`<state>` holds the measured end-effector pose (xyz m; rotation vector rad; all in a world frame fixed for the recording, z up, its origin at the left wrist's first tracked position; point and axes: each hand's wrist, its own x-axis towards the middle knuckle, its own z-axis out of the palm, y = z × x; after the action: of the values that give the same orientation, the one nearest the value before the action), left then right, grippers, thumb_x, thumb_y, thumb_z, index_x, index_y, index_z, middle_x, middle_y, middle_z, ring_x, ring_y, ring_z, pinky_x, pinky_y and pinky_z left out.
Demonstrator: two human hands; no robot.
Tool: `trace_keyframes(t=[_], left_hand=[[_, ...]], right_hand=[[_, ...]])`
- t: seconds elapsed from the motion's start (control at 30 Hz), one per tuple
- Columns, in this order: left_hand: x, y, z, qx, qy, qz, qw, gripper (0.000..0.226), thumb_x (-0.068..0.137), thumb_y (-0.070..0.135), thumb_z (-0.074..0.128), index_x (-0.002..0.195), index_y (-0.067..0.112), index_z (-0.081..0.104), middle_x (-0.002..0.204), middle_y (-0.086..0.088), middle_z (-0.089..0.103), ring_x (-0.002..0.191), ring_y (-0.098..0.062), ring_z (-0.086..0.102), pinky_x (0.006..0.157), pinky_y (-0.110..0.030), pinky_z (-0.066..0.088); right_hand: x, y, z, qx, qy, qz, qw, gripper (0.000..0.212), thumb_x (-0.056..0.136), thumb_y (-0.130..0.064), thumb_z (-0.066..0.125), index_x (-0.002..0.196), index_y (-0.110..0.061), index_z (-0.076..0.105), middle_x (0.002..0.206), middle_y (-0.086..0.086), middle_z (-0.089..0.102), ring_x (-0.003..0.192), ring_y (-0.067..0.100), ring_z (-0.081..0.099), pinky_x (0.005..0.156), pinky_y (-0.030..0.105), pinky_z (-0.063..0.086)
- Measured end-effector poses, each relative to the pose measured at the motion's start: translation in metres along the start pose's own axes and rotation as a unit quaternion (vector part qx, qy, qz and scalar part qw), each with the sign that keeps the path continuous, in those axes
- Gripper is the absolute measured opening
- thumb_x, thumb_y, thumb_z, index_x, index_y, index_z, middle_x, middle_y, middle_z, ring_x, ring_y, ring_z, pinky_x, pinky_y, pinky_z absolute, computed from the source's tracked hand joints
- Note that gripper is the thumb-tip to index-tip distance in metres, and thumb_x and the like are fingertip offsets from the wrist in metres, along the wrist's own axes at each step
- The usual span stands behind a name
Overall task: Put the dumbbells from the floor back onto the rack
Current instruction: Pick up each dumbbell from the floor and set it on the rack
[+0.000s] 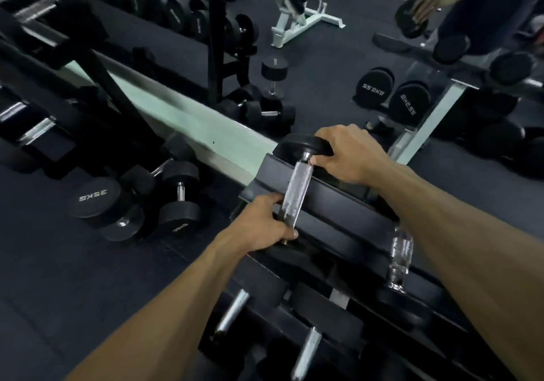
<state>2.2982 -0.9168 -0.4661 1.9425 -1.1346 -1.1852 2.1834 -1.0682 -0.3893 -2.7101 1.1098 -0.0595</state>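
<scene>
Dumbbell (297, 187): centre of the frame, lying across the top rails of the rack (347, 201), knurled steel handle bare between both hands.
Left hand (262, 224): fingers curled round the handle's near end.
Right hand (350, 154): grips the far end, beside the black head.
Floor dumbbells (138, 201): clustered at left centre, on the dark floor.

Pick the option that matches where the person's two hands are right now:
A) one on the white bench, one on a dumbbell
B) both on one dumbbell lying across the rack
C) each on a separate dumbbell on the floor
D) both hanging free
B: the left hand grips the near end of the dumbbell and the right hand its far end, over the rack.
</scene>
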Motion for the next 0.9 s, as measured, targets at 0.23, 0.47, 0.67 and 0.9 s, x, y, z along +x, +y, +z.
trace_keyframes(t=[0.23, 0.47, 0.67, 0.9], left_hand=[[0.042, -0.017, -0.002, -0.008, 0.01, -0.014, 1.0, 0.053, 0.072, 0.015, 0.082, 0.12, 0.024, 0.062, 0.095, 0.012, 0.064, 0.089, -0.009, 0.062, 0.072, -0.016, 0.044], [0.047, -0.016, 0.002, -0.005, 0.079, -0.04, 0.996, 0.044, 0.065, 0.025, 0.086, 0.107, 0.026, 0.07, 0.095, 0.008, 0.071, 0.087, -0.01, 0.066, 0.079, -0.023, 0.051], [0.019, -0.021, 0.007, -0.043, 0.204, -0.029, 0.978, 0.035, 0.084, 0.045, 0.068, 0.108, 0.02, 0.071, 0.094, 0.015, 0.066, 0.095, -0.004, 0.061, 0.084, -0.018, 0.043], [-0.02, -0.038, 0.047, -0.104, 0.256, -0.078, 0.958, 0.106, 0.06, 0.05, 0.086, 0.146, 0.027, 0.028, 0.144, 0.001, 0.031, 0.129, -0.015, 0.04, 0.101, -0.024, 0.034]], right_hand=[[0.04, 0.011, 0.031, 0.008, -0.016, 0.037, 0.999, 0.016, 0.085, -0.028, 0.068, 0.099, -0.021, 0.065, 0.093, 0.003, 0.068, 0.089, 0.03, 0.062, 0.079, 0.038, 0.05], [0.047, 0.021, 0.043, 0.05, -0.022, 0.062, 0.997, 0.017, 0.087, -0.033, 0.068, 0.1, -0.023, 0.063, 0.09, 0.001, 0.067, 0.086, 0.025, 0.062, 0.079, 0.039, 0.051], [0.038, 0.019, 0.042, 0.1, -0.018, 0.037, 0.994, 0.028, 0.088, -0.031, 0.066, 0.113, -0.021, 0.059, 0.1, -0.001, 0.066, 0.093, 0.022, 0.061, 0.077, 0.033, 0.047], [0.031, 0.016, 0.054, 0.14, -0.002, 0.063, 0.988, 0.026, 0.097, -0.023, 0.056, 0.121, -0.014, 0.056, 0.106, 0.01, 0.066, 0.098, 0.03, 0.059, 0.085, 0.039, 0.048]])
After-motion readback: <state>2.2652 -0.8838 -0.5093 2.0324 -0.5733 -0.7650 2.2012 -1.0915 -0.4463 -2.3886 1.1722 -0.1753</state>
